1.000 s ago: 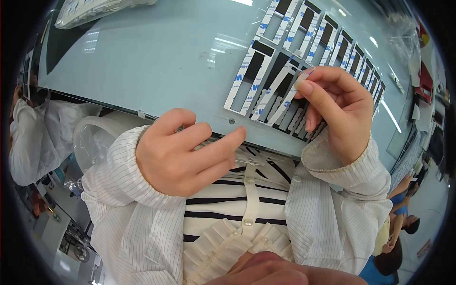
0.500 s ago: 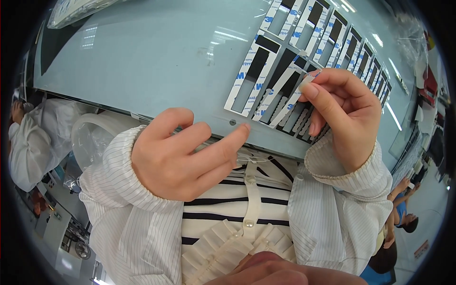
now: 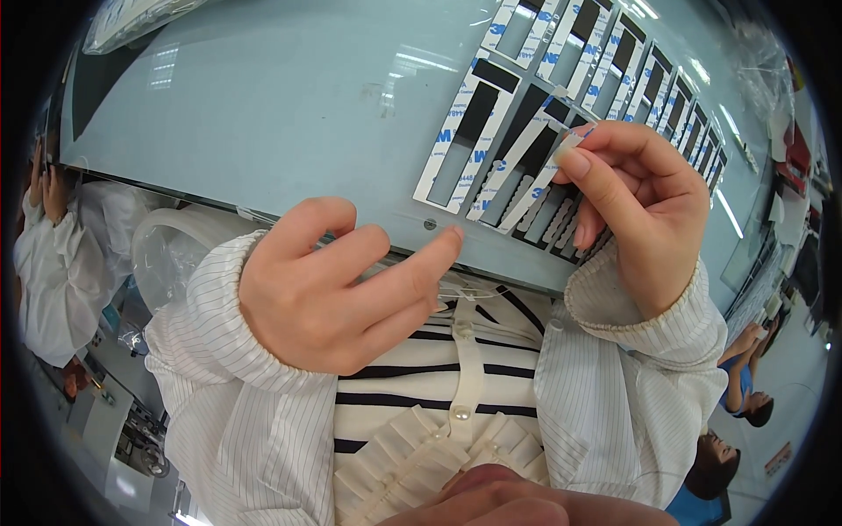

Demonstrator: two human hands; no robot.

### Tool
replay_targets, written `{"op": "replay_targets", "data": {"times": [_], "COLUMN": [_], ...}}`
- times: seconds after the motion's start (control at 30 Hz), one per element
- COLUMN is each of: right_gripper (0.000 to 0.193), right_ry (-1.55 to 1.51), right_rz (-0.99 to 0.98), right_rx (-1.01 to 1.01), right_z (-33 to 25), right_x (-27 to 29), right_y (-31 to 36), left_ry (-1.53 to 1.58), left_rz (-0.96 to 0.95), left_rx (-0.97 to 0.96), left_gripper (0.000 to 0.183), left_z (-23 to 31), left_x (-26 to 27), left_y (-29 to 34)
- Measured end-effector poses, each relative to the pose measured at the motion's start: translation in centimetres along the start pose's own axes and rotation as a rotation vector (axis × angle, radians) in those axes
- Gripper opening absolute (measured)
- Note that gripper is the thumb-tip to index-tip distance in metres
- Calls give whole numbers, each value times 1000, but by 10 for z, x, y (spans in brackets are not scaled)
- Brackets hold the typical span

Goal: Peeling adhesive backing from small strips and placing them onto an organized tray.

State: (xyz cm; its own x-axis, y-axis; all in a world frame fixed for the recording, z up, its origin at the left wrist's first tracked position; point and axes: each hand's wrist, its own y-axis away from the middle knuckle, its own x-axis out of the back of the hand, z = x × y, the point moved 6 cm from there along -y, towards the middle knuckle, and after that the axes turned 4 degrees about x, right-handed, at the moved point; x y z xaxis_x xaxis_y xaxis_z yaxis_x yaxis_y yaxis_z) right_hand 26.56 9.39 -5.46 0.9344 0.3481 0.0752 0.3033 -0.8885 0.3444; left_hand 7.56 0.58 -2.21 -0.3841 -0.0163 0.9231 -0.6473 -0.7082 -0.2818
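My right hand (image 3: 645, 206) is closed in a pinch, thumb against forefinger, on the upper right corner of a narrow U-shaped adhesive-tape frame (image 3: 511, 167), white with blue print. The frame slants over a black piece with wavy-edged strips (image 3: 517, 200); whether it touches that piece I cannot tell. Just left of it lies a similar white-and-black frame (image 3: 430, 171), flat on the glass-like table. My left hand (image 3: 342, 285) hovers at the table's near edge, fingers apart and partly bent, with nothing visible in them. One fingertip is near a small dark round spot (image 3: 430, 224). Its thumb is hidden.
Rows of similar tape frames (image 3: 605, 74) run along the right of the table (image 3: 289, 96). A plastic-wrapped package (image 3: 132, 22) sits at the far left. Below the left edge stands a pale bin (image 3: 149, 241) with clear plastic inside. Co-workers (image 3: 57, 272) are at both sides.
My hands and the pinched frame have barely moved. A co-worker at the left has raised their hands, and another at the lower right has shifted.
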Motion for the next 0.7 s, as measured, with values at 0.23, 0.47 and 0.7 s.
{"op": "replay_targets", "data": {"times": [0.23,0.47,0.7], "right_gripper": [17,17,18], "right_ry": [0,10,26], "right_rz": [6,10,19], "right_rx": [12,15,-2], "right_z": [1,1,0], "right_x": [0,0,0], "right_y": [1,0,0], "left_ry": [-4,-8,-8], "left_rz": [2,-2,-9], "left_rx": [2,7,12], "left_gripper": [27,25,25], "left_z": [2,2,2], "left_x": [0,1,1], "left_y": [1,1,1]}}
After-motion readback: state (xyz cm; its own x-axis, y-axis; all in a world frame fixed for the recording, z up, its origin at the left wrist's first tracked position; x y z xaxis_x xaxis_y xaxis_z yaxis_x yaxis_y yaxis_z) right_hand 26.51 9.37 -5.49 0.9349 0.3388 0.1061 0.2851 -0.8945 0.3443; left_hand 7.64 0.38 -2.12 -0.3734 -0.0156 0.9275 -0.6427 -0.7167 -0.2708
